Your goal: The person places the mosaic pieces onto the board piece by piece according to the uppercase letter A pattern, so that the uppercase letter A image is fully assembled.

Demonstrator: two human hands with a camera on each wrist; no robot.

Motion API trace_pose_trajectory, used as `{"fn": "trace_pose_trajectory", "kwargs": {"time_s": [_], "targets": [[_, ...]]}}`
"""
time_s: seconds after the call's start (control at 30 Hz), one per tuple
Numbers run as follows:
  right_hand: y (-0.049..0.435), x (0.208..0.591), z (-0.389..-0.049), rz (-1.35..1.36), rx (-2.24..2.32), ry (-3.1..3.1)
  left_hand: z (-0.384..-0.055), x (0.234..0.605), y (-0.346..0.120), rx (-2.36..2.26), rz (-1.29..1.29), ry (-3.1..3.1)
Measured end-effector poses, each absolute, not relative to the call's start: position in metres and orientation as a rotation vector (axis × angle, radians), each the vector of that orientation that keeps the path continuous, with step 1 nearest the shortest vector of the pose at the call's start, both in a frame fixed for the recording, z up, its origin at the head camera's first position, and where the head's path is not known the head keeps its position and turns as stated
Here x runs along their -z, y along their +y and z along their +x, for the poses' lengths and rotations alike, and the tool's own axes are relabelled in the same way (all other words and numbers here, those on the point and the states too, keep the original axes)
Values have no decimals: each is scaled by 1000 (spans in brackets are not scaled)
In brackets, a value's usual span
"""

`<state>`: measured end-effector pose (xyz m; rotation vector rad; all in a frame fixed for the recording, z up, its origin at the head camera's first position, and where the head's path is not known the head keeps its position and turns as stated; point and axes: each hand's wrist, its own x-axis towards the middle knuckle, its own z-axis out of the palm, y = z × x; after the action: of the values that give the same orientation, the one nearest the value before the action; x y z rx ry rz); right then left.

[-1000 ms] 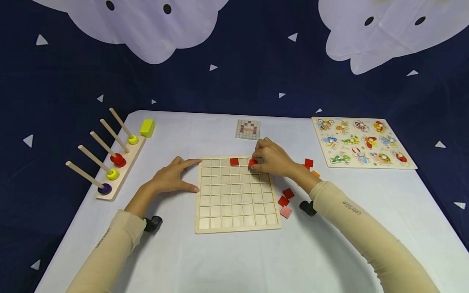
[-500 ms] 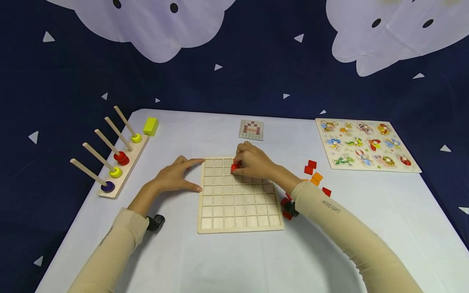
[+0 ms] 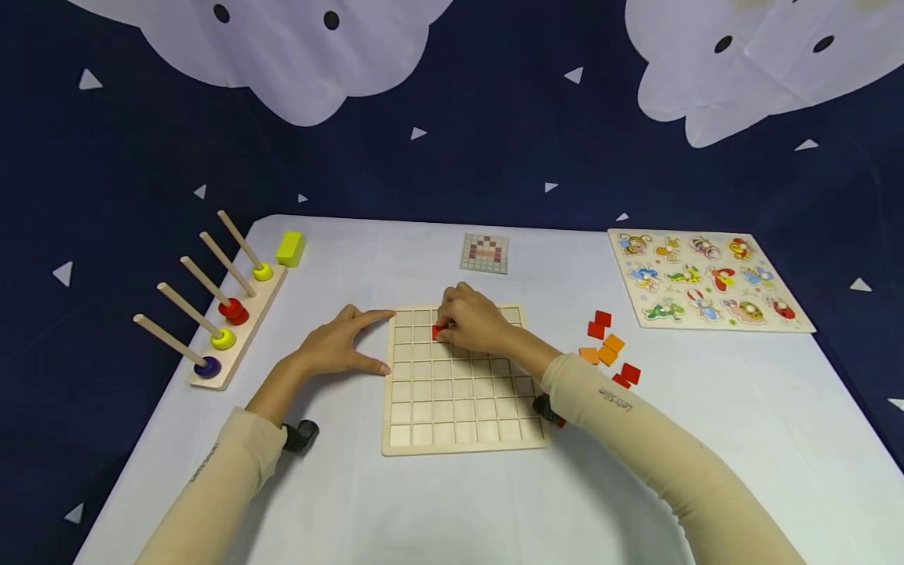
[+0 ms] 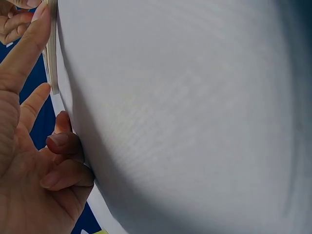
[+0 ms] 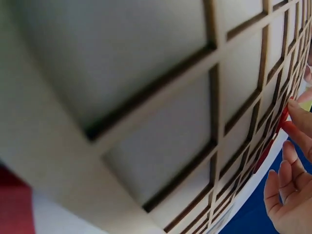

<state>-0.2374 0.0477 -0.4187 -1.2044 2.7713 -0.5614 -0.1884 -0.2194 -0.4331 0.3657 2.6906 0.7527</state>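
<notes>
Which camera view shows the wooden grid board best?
The head view: most of the wooden grid board shows, though the right hand hides part. The left wrist view catches only a strip of its edge; the right wrist view shows its cells close up but cropped.

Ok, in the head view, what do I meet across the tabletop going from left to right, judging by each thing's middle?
Wooden peg stand → yellow block → left hand → wooden grid board → loose orange tiles → insect puzzle board.
</notes>
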Motion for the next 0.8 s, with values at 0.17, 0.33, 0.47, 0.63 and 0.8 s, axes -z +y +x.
{"fn": "trace_pose_trajectory", "kwargs": {"time_s": [0.17,0.33,0.47,0.63,0.8], "targets": [[52,416,-236,-1133,556,2782,-188,434,-217,-745,357,2686],[68,410,-236,-1129,564,2829,-188,436,-215,-750,351,2682],[92,405,-238,-1089,643,2868,-188,435,-215,-742,352,2691],[128,404,-241,-1000,638,2904,-188,434,-217,-739,366,2695],[165,406,-239,-862,577,2939,-187,433,-217,-750,370,2690]]}}
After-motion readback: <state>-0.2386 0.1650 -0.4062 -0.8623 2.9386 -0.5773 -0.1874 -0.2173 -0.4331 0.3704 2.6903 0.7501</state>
